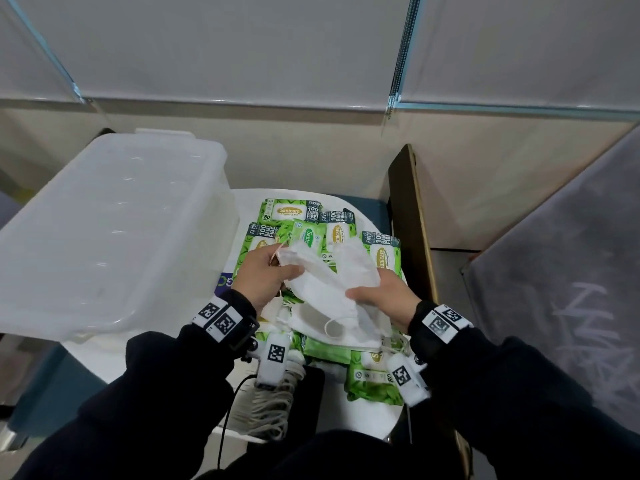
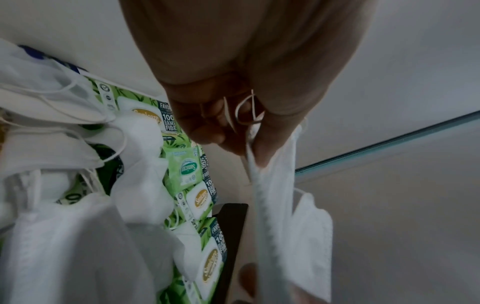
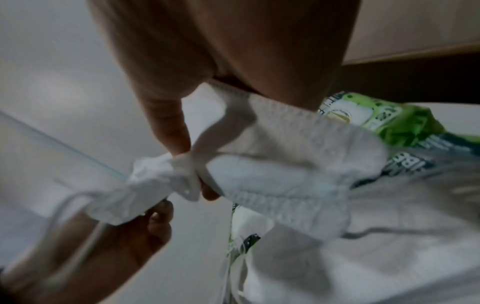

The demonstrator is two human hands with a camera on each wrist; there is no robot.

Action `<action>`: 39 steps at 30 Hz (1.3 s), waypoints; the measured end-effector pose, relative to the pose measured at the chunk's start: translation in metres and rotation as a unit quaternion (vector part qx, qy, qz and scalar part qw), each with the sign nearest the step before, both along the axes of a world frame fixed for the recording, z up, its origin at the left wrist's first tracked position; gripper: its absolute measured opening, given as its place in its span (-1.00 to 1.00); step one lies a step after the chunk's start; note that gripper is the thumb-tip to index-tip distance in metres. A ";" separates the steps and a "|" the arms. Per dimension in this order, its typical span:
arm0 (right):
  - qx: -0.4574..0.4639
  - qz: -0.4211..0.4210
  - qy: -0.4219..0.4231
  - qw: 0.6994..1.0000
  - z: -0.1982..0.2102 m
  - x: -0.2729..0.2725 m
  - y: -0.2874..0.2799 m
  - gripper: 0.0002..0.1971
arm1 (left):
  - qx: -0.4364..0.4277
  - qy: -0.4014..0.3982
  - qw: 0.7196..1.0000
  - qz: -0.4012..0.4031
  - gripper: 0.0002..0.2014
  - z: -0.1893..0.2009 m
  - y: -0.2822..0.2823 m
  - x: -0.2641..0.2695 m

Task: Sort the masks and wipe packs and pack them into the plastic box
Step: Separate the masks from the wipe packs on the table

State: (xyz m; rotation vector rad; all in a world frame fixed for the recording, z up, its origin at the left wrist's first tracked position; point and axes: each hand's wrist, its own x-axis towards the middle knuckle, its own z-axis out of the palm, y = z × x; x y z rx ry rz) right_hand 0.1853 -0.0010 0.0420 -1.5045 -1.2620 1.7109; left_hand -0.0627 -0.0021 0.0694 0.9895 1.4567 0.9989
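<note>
Above the pile of green packs (image 1: 375,372), both hands hold the same bunch of white masks (image 1: 323,282). The left hand (image 1: 266,275) pinches one end of the bunch, with its fingers (image 2: 207,131) curled around the cloth edge and a thin ear loop (image 2: 245,112). The right hand (image 1: 384,296) grips the other end, with its thumb on top and its other fingers underneath. From the right wrist, the mask edge (image 3: 259,102) runs under the palm, and the cloth is bunched up between the two hands.

Under the held bunch, more masks (image 1: 311,315) lie loose on the packs, with their ear loops sticking out. The packs lie flat, side by side and partly on top of each other. Some are behind the bunch, some in front of it near the wrists. One smaller, paler pack (image 1: 308,237) lies on top of the far ones, just behind the bunch.

All of this sits on a white table (image 1: 104,358). The plastic box (image 1: 114,233) is to the left of the pile, right beside it. It is see-through and whitish, and I cannot tell if anything is inside. To the right of the pile stands a dark board (image 1: 414,220) on its edge. Black sleeves (image 1: 166,382) cover both arms, and each wrist has a band with black and white square marks (image 1: 218,318).
</note>
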 end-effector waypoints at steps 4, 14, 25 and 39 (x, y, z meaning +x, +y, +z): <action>-0.053 -0.035 0.130 0.989 0.002 -0.008 -0.008 -0.48 | -0.002 -0.020 0.999 0.028 -0.91 -0.008 -0.005 0.006; -0.002 -0.098 -0.003 0.995 -0.008 -0.030 -0.014 -0.59 | -0.077 -0.159 0.984 0.031 -0.74 -0.005 -0.008 0.019; -0.086 -0.242 0.161 0.953 -0.007 -0.026 -0.010 -0.60 | -0.047 0.006 0.999 0.013 -0.56 -0.018 0.000 -0.008; 0.088 -0.097 0.050 0.990 0.012 -0.021 -0.031 -0.55 | -0.089 -0.112 0.985 0.095 -0.81 -0.012 -0.003 -0.018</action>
